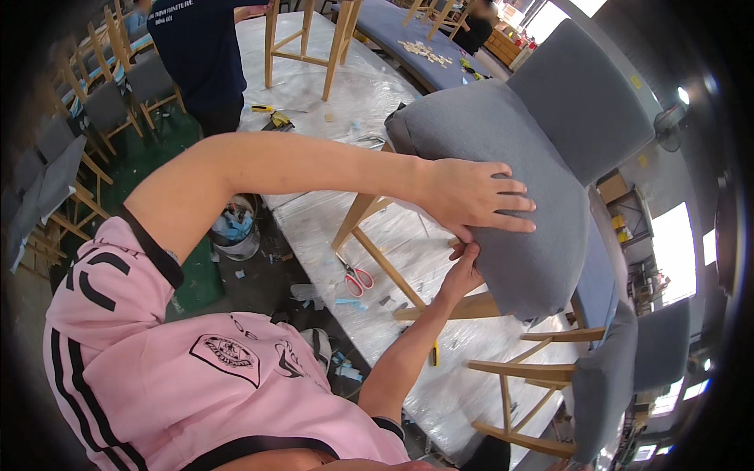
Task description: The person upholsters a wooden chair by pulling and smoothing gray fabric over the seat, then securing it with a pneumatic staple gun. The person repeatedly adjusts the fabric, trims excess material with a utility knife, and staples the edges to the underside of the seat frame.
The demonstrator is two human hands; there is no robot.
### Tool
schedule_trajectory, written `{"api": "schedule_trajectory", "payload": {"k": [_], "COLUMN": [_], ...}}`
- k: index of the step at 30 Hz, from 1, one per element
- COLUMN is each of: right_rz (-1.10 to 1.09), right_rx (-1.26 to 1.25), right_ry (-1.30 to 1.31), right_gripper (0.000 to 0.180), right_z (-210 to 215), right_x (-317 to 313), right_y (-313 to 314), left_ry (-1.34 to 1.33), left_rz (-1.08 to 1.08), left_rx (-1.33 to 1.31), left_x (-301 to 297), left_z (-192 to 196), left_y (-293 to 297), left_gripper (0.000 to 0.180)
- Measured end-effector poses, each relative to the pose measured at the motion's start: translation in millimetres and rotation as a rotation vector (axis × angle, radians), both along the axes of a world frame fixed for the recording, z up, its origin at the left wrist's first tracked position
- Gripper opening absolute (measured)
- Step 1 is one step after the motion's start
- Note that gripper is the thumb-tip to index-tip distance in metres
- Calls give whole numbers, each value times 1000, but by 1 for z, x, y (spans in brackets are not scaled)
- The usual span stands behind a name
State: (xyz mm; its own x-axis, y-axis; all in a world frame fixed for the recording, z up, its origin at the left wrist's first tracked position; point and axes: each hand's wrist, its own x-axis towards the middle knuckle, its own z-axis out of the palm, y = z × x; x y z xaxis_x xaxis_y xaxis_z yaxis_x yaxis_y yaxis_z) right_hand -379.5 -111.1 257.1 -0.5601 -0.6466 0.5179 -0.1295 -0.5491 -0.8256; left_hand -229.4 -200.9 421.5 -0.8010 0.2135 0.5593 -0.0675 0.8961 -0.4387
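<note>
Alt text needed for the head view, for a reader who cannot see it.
A person in a pink shirt presses the left hand on a grey upholstered chair seat while the right hand pinches the fabric edge underneath; red-handled scissors lie on the plastic-covered table.

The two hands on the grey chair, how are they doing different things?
The left hand lies flat with fingers spread on top of the grey chair seat; the right hand is bunched up, pinching at the fabric edge underneath. The left arm reaches over from above; the right arm comes up from below. Both are bare and touch the same grey fabric.
</note>
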Motion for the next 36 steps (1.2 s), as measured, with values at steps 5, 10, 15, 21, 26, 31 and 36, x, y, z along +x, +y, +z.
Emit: {"api": "schedule_trajectory", "payload": {"k": [5,10,15,21,26,31,36], "right_rz": [77,132,245,-426,-735,-914,-499], "right_rx": [82,396,823,371,98,-390,-78], "right_ry": [126,-55,-813,-1785,-1995,-1856,-1401], "right_gripper": [34,38,45,70,64,49,63], "right_z": [12,-36,-290,-495,-489,-442,-303], "right_x": [-26,-43,-42,-101,-116,-174,-101], "right_y": [-15,-1,78,170,139,153,157], "left_ry": [-12,56,192,197,139,177,162], "left_rz": [-44,117,289,191,236,189,250], "left_rx": [-10,-61,-142,-134,-57,-36,-70], "left_x": [-14,-50,-74,-109,-109,-132,-118], "left_z": [15,35,29,50,51,64,42], "left_y": [-30,-65,-99,-112,-130,-132,-163], "left_gripper": [105,109,108,106,107,107,107]}}
